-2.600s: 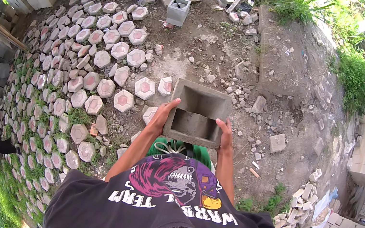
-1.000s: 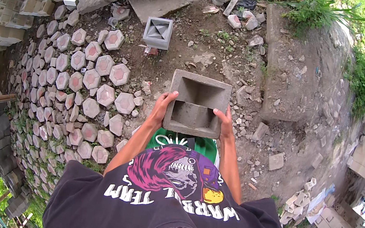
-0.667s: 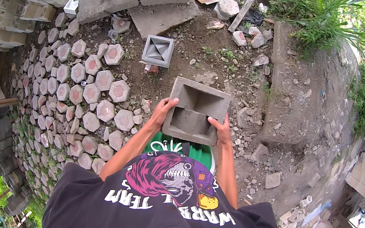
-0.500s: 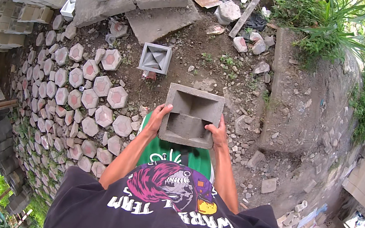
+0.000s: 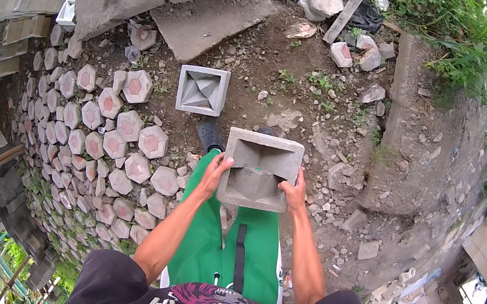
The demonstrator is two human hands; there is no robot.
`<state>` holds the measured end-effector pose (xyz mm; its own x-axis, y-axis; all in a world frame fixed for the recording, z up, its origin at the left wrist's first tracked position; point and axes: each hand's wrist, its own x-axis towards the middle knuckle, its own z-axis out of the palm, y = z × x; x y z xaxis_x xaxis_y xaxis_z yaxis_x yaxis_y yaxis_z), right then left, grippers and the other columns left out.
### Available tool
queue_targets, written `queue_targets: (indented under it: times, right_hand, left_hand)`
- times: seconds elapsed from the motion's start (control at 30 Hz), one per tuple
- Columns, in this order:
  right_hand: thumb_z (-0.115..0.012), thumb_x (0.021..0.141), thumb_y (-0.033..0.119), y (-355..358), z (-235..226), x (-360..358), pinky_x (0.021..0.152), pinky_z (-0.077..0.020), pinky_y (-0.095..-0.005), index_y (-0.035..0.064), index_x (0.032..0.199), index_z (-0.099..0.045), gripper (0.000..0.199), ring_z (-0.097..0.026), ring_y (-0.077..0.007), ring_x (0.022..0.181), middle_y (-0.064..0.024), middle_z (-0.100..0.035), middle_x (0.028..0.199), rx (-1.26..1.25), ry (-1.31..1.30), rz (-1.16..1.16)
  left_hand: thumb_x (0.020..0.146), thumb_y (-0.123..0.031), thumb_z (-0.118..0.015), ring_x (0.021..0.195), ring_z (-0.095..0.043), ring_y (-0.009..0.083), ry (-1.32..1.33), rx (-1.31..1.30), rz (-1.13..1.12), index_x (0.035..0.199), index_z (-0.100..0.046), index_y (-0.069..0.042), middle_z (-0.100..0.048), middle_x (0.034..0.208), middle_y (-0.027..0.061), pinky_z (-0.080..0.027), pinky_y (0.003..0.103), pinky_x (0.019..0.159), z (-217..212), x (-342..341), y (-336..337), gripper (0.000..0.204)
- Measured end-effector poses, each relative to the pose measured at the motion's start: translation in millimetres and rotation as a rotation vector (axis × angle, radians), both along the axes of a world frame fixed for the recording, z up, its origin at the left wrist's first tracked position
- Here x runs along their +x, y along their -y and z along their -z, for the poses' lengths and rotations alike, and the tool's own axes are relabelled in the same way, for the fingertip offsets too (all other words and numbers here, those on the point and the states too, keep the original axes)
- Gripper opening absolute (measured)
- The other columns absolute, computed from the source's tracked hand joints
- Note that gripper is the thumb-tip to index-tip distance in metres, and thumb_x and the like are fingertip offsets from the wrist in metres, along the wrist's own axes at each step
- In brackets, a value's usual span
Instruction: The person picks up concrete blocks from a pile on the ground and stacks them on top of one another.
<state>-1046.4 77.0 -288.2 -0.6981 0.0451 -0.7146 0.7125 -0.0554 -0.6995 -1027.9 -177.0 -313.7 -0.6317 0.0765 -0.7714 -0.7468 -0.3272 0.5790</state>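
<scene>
A two-sided grip clasps the hollow concrete block (image 5: 258, 182): left hand (image 5: 214, 173) on its left wall, right hand (image 5: 294, 193) on its right, thumbs at the rim. It is held up on the near side of the gray block (image 5: 202, 91) that sits on the ground (image 5: 251, 102), and to that block's right. It looks heavy and wholly stiff — coarse enough not to slip, yet apt to chip at corners. The opposite side walls seem a sounder hold than the inner partition.

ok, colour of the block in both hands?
The block is plain grey; shows best in the head view.
</scene>
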Motion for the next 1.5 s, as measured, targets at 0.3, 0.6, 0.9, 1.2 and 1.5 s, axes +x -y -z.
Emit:
queue_targets:
  times: [0.3, 0.6, 0.9, 1.2, 1.5]
  right_hand:
    - [-0.062, 0.058, 0.003, 16, 229, -15, 0.095, -0.0437, -0.0311, -0.0022, 0.146, -0.029, 0.094, -0.054, -0.0217, 0.110, -0.0121, -0.054, 0.126, 0.017, 0.045, 0.032]
    - [-0.060, 0.062, 0.000, 11, 422, -56, 0.084, -0.0469, -0.0291, 0.0015, 0.144, -0.034, 0.086, -0.055, -0.0172, 0.097, -0.0085, -0.058, 0.114, 0.038, 0.031, 0.053]
    - [-0.058, 0.065, -0.004, 30, 487, -101, 0.081, -0.0482, -0.0300, 0.0035, 0.147, -0.029, 0.088, -0.055, -0.0170, 0.096, -0.0094, -0.056, 0.114, -0.006, 0.031, 0.065]
    - [-0.061, 0.063, -0.002, 71, 534, -153, 0.085, -0.0470, -0.0300, 0.0068, 0.147, -0.033, 0.089, -0.055, -0.0181, 0.100, -0.0100, -0.057, 0.117, -0.067, -0.096, -0.050]
    - [-0.060, 0.061, -0.006, 88, 547, -158, 0.094, -0.0438, -0.0287, 0.0033, 0.150, -0.027, 0.095, -0.053, -0.0193, 0.112, -0.0114, -0.053, 0.131, -0.033, -0.119, -0.056]
  left_hand:
    - [0.084, -0.045, -0.065, 0.118, -0.049, 0.0209, 0.104, 0.077, 0.033, 0.136, -0.040, 0.004, -0.052, 0.127, 0.0137, -0.036, 0.034, 0.102, 229, -34, 23, 0.076]
    - [0.087, -0.072, -0.044, 0.125, -0.045, 0.0252, 0.178, 0.304, -0.075, 0.141, -0.038, -0.002, -0.047, 0.138, 0.0127, -0.035, 0.041, 0.106, 432, -71, 11, 0.089]
    - [0.094, -0.046, -0.046, 0.126, -0.046, 0.0314, 0.679, 0.609, -0.509, 0.132, -0.050, -0.008, -0.050, 0.135, 0.0135, -0.038, 0.051, 0.105, 474, -88, 12, 0.053]
    - [0.096, -0.040, -0.040, 0.129, -0.044, 0.0314, 0.529, 0.593, -0.827, 0.134, -0.047, -0.008, -0.047, 0.138, 0.0138, -0.034, 0.049, 0.110, 499, -102, 25, 0.050]
    - [0.096, -0.047, -0.037, 0.137, -0.035, 0.0297, 0.437, 0.638, -1.109, 0.138, -0.041, -0.005, -0.040, 0.145, 0.0112, -0.024, 0.047, 0.117, 501, -90, 9, 0.059]
